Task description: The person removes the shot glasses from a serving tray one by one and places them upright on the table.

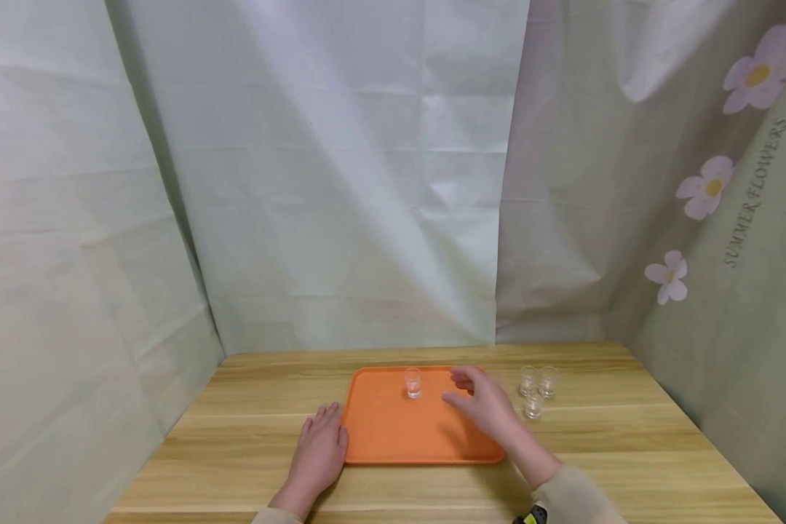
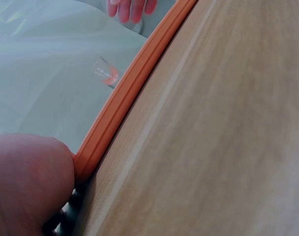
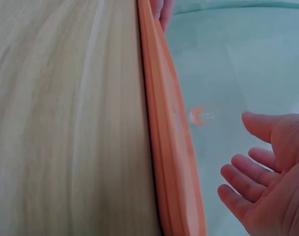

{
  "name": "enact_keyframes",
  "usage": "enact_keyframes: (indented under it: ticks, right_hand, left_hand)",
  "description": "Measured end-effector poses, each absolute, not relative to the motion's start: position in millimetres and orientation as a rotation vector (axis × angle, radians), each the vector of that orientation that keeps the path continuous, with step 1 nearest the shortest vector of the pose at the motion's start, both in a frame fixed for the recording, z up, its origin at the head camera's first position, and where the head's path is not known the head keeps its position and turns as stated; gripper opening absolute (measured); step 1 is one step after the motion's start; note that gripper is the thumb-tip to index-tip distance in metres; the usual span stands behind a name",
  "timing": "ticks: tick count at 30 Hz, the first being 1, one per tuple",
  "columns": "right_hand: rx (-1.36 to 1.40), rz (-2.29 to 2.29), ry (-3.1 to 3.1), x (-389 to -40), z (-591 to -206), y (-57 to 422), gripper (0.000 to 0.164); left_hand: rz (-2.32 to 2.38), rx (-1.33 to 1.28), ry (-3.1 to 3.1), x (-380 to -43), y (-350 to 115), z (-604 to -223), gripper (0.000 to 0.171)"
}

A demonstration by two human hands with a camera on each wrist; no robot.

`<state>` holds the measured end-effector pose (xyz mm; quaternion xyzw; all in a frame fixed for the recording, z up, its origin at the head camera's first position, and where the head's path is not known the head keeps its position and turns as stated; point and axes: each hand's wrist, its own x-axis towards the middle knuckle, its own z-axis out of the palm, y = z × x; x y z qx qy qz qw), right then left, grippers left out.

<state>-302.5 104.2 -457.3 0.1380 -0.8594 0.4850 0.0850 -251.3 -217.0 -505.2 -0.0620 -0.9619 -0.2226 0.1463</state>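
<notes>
An orange tray lies on the wooden table, with one small clear shot glass upright near its back edge. My left hand rests flat beside the tray's left edge, its thumb side at the rim. Above the right part of the tray hovers my right hand, fingers spread from the thumb and nothing between them. The right wrist view shows the same empty right hand apart from the shot glass. In the left wrist view, the tray's rim runs past the left hand.
Right of the tray, three more clear shot glasses stand close together on the table. Pale cloth curtains enclose the back and sides; the right one carries flower prints. A dark and yellow wrist strap shows at the right sleeve.
</notes>
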Motion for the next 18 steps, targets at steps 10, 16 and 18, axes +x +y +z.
enact_keyframes:
  ticks: [10,16,18]
  right_hand:
    - [0.549,1.567,-2.603,-317.3,-466.7,83.3,0.065]
    - [0.574,1.582,-2.645,-323.0,-470.2,74.0,0.068]
    - [0.574,1.581,-2.652,-324.7,-471.2,71.1,0.068]
  left_hand:
    - [-0.642,-0.173,-2.77,-251.7,-217.3,-505.3,0.045]
    - [-0.642,-0.171,-2.772,-251.2,-216.3,-505.6,0.046]
    - [-0.639,-0.17,-2.773,-251.5,-216.6,-506.3,0.046]
